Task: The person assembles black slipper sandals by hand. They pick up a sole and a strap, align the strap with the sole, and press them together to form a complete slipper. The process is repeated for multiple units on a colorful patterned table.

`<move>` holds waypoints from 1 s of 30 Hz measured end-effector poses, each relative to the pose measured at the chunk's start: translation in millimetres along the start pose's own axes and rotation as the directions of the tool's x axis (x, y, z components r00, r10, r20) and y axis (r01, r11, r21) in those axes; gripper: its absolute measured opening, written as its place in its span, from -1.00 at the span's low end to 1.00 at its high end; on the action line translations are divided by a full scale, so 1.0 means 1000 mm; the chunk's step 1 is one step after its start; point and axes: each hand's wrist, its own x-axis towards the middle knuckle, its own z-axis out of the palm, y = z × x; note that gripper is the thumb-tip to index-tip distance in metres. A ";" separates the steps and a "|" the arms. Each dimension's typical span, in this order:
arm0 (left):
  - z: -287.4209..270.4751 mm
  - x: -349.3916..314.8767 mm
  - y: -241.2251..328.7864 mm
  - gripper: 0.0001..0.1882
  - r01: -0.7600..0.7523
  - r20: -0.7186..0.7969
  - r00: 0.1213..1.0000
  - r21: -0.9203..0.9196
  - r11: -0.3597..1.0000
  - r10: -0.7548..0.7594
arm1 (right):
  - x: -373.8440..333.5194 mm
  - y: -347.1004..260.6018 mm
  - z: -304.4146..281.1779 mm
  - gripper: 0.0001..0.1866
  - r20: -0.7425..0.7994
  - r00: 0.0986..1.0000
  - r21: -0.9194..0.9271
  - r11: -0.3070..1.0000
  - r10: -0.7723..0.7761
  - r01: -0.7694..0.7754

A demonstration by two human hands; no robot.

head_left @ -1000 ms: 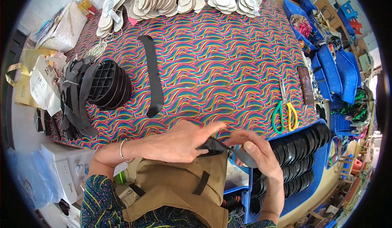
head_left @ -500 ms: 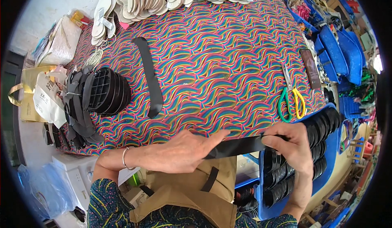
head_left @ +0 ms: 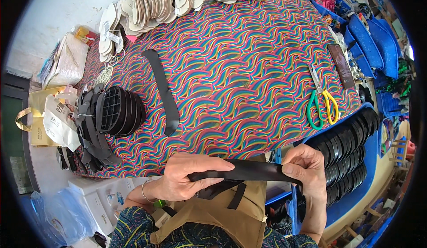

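Observation:
Near the table's front edge, above my lap, a black flexible strip (head_left: 258,170) is stretched sideways between my hands. My left hand (head_left: 184,176) grips its left end, fingers above and thumb below. The thumb and bent fingers of my right hand (head_left: 304,168) pinch the right end. Another black strip (head_left: 163,94), curved at its far end, lies flat on the patterned tablecloth (head_left: 240,70). Left of it stands a stack of black soles (head_left: 129,112) with ridged, gridded undersides. Beside the stack is a tied bundle of black strips (head_left: 89,123).
Scissors (head_left: 321,94) with one green and one yellow handle lie at the right, next to a dark phone (head_left: 341,66). A blue tray (head_left: 351,203) of black soles stands beside my right arm. Bundled pale insoles (head_left: 151,6) line the far edge. A paper bag (head_left: 42,123) is at the left.
My left hand has gone from pointing along the strip with its index finger to gripping the left end. My right hand, still pinching, has moved slightly left and nearer me.

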 end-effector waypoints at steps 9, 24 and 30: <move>0.006 -0.009 -0.006 -0.68 0.031 -0.203 0.978 -0.046 0.998 -0.040 | -0.013 0.054 0.016 -0.83 -0.107 0.994 0.275 0.962 0.025 0.006; 0.035 0.006 -0.027 -0.55 0.108 -0.377 0.858 -0.530 0.841 -0.348 | -0.005 0.117 0.078 -0.78 -0.277 0.955 0.415 0.884 -0.102 0.215; 0.044 0.015 -0.031 -0.58 0.080 -0.402 0.865 -0.483 0.872 -0.302 | 0.010 0.118 0.081 -0.81 -0.282 0.952 0.514 0.820 -0.116 0.252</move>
